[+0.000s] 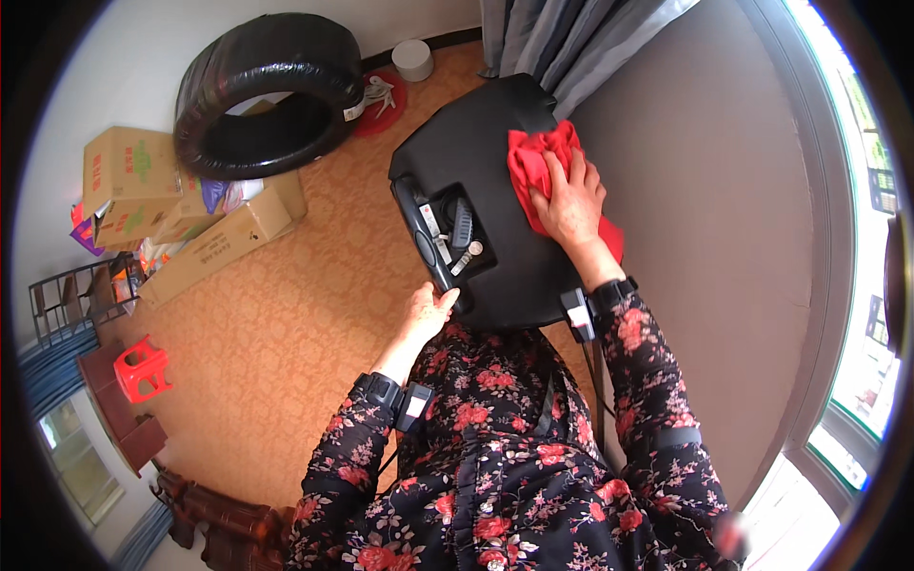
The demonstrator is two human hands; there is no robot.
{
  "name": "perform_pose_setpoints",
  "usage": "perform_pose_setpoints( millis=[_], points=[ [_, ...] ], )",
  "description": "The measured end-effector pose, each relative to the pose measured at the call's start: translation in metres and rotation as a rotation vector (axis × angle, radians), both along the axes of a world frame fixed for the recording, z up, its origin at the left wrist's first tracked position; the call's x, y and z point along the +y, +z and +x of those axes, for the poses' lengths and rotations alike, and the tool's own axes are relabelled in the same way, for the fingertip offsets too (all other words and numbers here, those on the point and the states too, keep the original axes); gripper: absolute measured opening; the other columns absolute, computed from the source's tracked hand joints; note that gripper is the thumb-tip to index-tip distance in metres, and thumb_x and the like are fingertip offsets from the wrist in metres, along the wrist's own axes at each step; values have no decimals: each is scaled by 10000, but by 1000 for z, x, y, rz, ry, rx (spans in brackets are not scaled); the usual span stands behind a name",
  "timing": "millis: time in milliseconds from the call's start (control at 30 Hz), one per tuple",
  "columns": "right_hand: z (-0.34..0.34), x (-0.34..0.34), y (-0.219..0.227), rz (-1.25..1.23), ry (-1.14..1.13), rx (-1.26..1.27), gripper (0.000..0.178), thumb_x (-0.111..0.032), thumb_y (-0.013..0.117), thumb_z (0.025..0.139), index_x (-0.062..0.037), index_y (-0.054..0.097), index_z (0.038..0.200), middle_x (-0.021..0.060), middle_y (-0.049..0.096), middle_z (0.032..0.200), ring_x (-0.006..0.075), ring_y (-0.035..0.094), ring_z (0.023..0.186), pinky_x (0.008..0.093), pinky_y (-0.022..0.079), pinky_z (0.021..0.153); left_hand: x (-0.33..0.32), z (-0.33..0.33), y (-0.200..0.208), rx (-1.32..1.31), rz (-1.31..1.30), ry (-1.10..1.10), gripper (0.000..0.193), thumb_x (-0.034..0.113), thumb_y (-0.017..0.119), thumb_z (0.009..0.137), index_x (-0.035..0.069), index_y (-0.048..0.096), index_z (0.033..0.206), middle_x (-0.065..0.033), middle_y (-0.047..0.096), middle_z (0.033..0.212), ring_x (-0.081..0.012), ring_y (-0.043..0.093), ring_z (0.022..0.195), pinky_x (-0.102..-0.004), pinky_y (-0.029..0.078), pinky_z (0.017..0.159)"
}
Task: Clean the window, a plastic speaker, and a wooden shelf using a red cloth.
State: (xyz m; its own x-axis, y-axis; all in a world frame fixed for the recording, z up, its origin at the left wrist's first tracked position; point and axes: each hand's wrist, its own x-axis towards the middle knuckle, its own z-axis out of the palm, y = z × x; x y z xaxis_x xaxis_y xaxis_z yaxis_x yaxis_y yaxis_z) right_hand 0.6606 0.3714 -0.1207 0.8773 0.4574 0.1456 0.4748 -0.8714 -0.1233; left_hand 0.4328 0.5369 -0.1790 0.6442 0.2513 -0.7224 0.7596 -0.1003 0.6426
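Note:
A large black plastic case [533, 276], perhaps a portable speaker, stands in front of me. On its right side my right hand [574, 205] presses a bunched red cloth [528, 171] against the surface, fingers bent over the fabric. Part of the cloth hangs past the case's right edge. My left hand [427, 311] pinches the near end of a black carry handle [426, 228] along the case's left edge. Beside that handle, a recessed compartment [484, 260] holds a dark ridged object [463, 225] and small white pieces.
A black-wrapped tire [328, 76] leans at the back left beside cardboard boxes [129, 176]. Grey curtains [571, 48] hang behind the case, and a beige wall panel [695, 219] rises close on the right. A red stool [143, 369] stands at far left on the orange patterned floor [276, 352].

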Motion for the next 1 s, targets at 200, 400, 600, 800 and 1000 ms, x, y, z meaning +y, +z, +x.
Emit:
perform_pose_setpoints(
  millis=[200,400,600,800,1000],
  points=[
    [59,51,-7,-74,7,39,622,-399,664,733,-246,465,1303,156,383,1357,384,416,1155,514,391,888,0,-4,-8,-38,33,-10,342,276,640,877,-25,545,1008,-96,625,710,-162,618,592,-292,534,564],
    [78,84,-6,-66,-26,69,613,-360,666,741,-222,465,1304,158,375,1373,405,415,1162,533,400,889,28,7,-15,-1,-37,-55,378,292,651,869,-33,537,1025,-102,628,723,-161,620,604,-292,538,576],
    [-25,22,3,-33,159,120,607,-238,712,690,-158,505,1255,169,386,1363,409,362,1242,532,372,930,60,2,-21,13,-125,14,398,343,662,846,-10,545,988,-74,633,700,-164,632,615,-311,512,592],
    [-88,-26,8,-59,3,172,617,-226,723,671,-144,514,1245,173,379,1373,412,341,1261,534,316,989,67,4,-25,47,-158,-40,370,328,659,846,3,549,986,-78,636,706,-165,636,643,-313,511,610],
    [-9,34,-4,27,69,39,614,-252,704,682,-165,507,1256,159,406,1344,396,371,1224,513,341,956,53,0,-30,15,-144,-62,383,350,649,848,6,554,989,-90,644,709,-192,636,649,-336,506,640]
  ],
)
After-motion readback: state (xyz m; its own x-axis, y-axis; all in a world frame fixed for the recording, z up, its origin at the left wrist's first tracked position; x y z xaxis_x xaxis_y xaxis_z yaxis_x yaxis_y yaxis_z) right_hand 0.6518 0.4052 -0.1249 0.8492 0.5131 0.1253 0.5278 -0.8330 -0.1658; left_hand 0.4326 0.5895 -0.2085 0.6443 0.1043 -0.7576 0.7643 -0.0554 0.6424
